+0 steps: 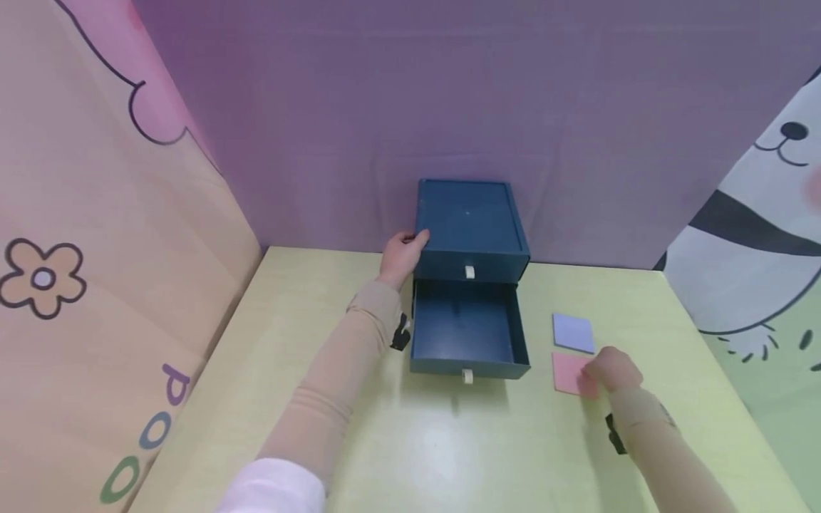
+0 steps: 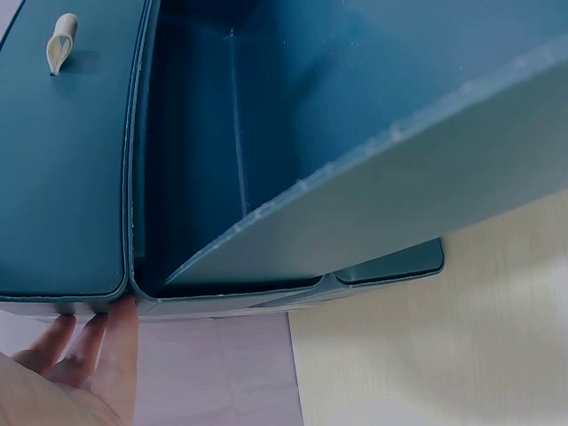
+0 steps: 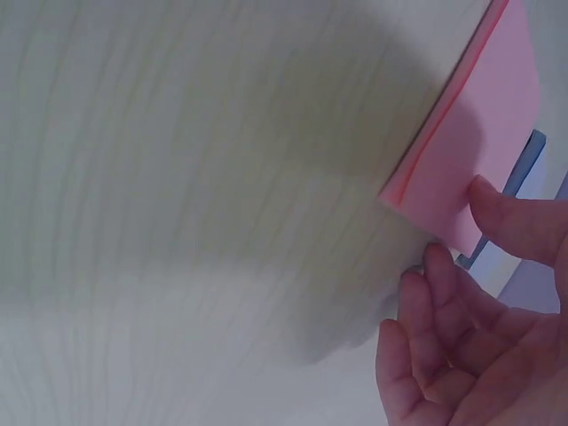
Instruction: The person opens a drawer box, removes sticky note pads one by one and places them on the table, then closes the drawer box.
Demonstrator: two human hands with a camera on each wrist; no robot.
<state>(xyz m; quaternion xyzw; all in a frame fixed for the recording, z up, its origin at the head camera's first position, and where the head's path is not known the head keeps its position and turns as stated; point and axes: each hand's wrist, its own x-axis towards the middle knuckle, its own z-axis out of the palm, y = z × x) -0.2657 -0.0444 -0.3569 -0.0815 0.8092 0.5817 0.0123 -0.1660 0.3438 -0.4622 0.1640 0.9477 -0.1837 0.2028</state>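
A dark blue two-drawer box [image 1: 471,214] stands at the back of the table, its lower drawer [image 1: 462,324] pulled out and its upper one closed. My left hand [image 1: 403,258] rests on the box's left side, thumb over the top edge; in the left wrist view its fingers [image 2: 111,351] lie straight against the side wall. To the right of the drawer, a pink sticky-note pad [image 1: 567,372] lies in front of a lavender pad [image 1: 573,332]. My right hand [image 1: 616,368] is at the pink pad's right edge. The right wrist view shows its thumb over the pad, fingers loosely bent beside the edge.
Each drawer has a small pale pull tab [image 1: 467,376]. A purple cloth [image 1: 468,100] hangs behind the pale wooden table [image 1: 423,456]. Printed curtains stand on both sides, one with a flower [image 1: 43,278], the other with a panda [image 1: 770,235].
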